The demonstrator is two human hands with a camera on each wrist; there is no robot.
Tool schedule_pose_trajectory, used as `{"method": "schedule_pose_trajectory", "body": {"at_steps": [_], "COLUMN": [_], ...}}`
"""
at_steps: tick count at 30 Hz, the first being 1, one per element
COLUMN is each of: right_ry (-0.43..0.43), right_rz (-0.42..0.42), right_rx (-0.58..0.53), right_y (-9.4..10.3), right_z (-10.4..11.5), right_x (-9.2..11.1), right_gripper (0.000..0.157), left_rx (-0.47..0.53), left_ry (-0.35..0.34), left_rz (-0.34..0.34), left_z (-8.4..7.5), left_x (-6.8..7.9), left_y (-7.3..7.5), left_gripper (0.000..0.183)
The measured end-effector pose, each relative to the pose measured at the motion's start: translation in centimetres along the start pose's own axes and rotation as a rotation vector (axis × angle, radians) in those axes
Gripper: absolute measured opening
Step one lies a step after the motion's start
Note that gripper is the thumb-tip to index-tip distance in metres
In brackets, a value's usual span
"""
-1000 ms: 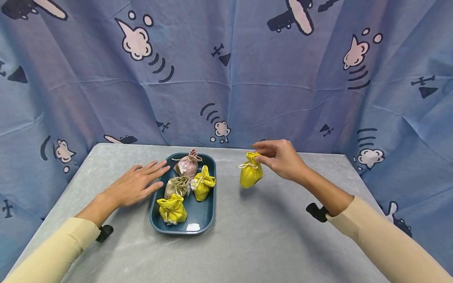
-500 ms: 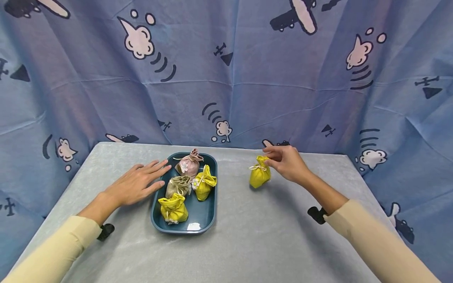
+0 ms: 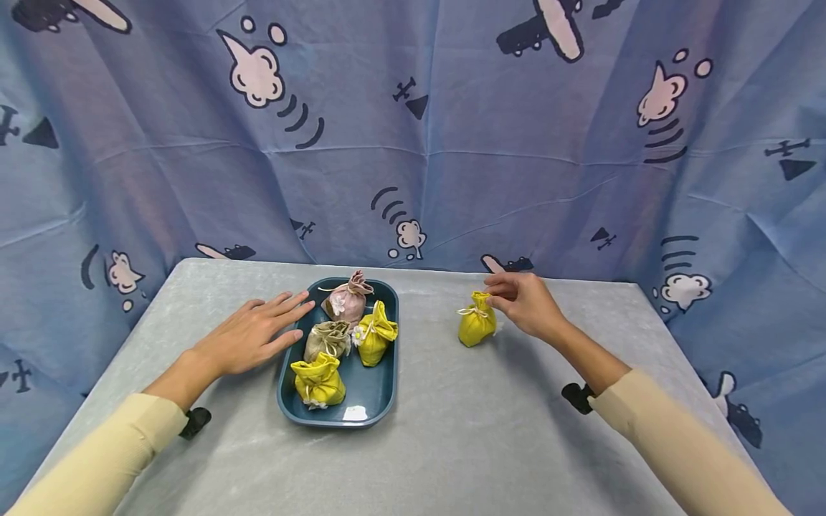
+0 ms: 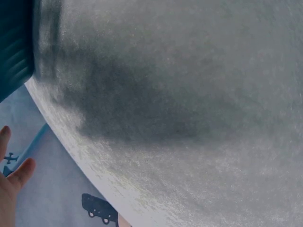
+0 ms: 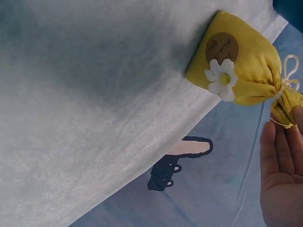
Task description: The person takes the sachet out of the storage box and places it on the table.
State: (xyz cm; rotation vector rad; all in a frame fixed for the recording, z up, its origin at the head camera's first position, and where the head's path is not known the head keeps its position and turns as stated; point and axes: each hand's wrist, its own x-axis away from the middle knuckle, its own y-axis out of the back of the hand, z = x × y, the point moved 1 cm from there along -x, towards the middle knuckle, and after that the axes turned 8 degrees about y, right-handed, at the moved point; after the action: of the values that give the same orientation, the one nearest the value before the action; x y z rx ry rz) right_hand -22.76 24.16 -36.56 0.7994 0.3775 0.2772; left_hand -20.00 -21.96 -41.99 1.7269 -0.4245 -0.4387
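Note:
My right hand (image 3: 525, 304) pinches the gathered top of a yellow drawstring pouch (image 3: 477, 324) right of the tray. In the right wrist view that pouch (image 5: 241, 61) shows a white flower and a round brown label, its base close over the tabletop. With fingers straight, my left hand (image 3: 248, 333) lies at the left rim of a dark blue tray (image 3: 366, 417). Inside the tray sit a pink pouch (image 3: 346, 304), a beige pouch (image 3: 325, 340) and two yellow ones, a right-hand yellow pouch (image 3: 376, 338) and a front yellow pouch (image 3: 320, 383).
A grey cloth-covered table (image 3: 490, 437) carries the tray left of its middle. Behind and beside the table hangs a blue curtain (image 3: 361, 107) with printed planes and clouds. A black wrist strap piece (image 3: 577, 398) juts below the right sleeve.
My right hand has carried the yellow pouch a little to the right and down toward the tabletop. The left hand and the pouches in the tray stay in place.

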Motion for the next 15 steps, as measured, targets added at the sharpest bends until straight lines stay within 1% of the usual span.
{"method": "schedule_pose_trajectory", "body": {"at_steps": [5, 9, 15], "right_ry": [0.010, 0.002, 0.031], "right_rz": [0.027, 0.048, 0.044], "right_rx": [0.002, 0.002, -0.010], "right_y": [0.4, 0.9, 1.4], "right_z": [0.1, 0.7, 2.4], "right_x": [0.0, -0.1, -0.6], "right_gripper": [0.034, 0.036, 0.040], "left_rx": [0.005, 0.012, 0.009], "left_ry": [0.005, 0.005, -0.005], "left_rz": [0.006, 0.008, 0.000], "left_z": [-0.1, -0.1, -0.1], "left_x": [0.0, 0.0, 0.0], "left_y": [0.1, 0.1, 0.1], "left_gripper": [0.057, 0.057, 0.057]}}
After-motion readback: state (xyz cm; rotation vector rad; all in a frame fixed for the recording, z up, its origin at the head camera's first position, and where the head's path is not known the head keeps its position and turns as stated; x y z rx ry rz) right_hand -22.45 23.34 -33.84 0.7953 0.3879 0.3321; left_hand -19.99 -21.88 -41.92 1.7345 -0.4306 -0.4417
